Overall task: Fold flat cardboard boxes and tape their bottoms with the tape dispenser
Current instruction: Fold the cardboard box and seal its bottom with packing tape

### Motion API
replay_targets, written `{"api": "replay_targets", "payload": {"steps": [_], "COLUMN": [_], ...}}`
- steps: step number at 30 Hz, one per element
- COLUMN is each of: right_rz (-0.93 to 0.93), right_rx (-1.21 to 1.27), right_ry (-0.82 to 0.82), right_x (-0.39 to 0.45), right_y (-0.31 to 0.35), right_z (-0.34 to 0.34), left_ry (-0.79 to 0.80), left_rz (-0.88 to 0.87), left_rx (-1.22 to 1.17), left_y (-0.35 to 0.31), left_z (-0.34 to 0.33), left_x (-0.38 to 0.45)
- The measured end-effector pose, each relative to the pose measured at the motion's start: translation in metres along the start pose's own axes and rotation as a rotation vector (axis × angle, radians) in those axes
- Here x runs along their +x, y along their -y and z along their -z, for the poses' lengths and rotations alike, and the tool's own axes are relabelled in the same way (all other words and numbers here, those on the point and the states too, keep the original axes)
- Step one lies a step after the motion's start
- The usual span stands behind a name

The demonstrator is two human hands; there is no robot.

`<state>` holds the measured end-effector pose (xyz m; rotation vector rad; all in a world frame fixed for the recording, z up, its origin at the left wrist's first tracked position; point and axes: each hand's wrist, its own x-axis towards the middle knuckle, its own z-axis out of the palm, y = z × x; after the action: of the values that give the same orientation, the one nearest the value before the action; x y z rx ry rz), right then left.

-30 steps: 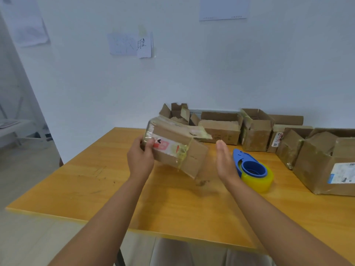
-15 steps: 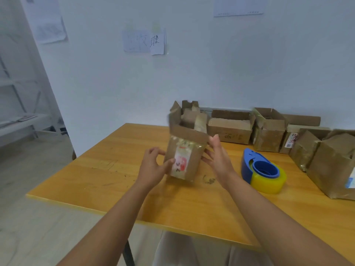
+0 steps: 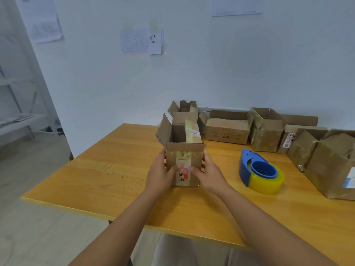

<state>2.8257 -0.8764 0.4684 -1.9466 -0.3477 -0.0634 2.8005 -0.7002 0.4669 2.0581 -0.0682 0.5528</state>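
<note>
Box: a small cardboard box point(image 3: 184, 148) stands upright on the table point(image 3: 119, 169), near its middle, with its top open and its flaps up; the left flap leans outward and the far flap stands tall behind the opening.
Box markings: clear tape runs across the near face, with a white and red label under it.
Left hand: the left hand point(image 3: 159, 173) grips the left side of the box, thumb laid across the near face over the label and the other fingers round the left wall.
Right hand: the right hand point(image 3: 208, 174) grips the right side of the box, thumb across the near face close to the left thumb and the fingers along the right wall.
Tape dispenser: a blue tape dispenser point(image 3: 255, 166) carrying a yellowish roll lies on the table to the right of the box, apart from both hands.
Other boxes: a row of folded boxes point(image 3: 227, 129) stands along the far edge of the table by the wall, and larger ones point(image 3: 334, 164) sit at the right edge.
Wall: sheets of paper point(image 3: 142, 40) are stuck on the white wall above the table.
Left side: a pale shelf point(image 3: 17, 120) shows beyond the wall corner.
</note>
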Motion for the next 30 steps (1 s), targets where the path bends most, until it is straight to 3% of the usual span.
{"api": "replay_targets", "payload": {"steps": [8, 13, 17, 22, 25, 30], "right_rz": [0.066, 0.225, 0.316, 0.280, 0.308, 0.237], "right_rx": [-0.106, -0.356, -0.616, -0.760, -0.666, -0.297], "right_ry": [0.120, 0.137, 0.295, 0.452, 0.339, 0.088], "right_x": [0.014, 0.037, 0.057, 0.068, 0.064, 0.042], "right_y": [0.005, 0.036, 0.068, 0.083, 0.075, 0.056], "right_z": [-0.006, 0.008, 0.025, 0.020, 0.019, 0.025], "left_ry": [-0.125, -0.150, -0.138, -0.129, -0.137, -0.159], "left_rz": [0.008, -0.008, 0.000, 0.006, 0.006, 0.007], "left_rx": [0.037, 0.022, -0.022, 0.011, 0.027, 0.052], "left_y": [0.000, 0.008, 0.010, 0.018, 0.022, 0.026], "left_z": [0.025, 0.037, 0.035, 0.028, 0.027, 0.025], "left_x": [-0.006, -0.008, -0.008, -0.005, -0.005, -0.004]}}
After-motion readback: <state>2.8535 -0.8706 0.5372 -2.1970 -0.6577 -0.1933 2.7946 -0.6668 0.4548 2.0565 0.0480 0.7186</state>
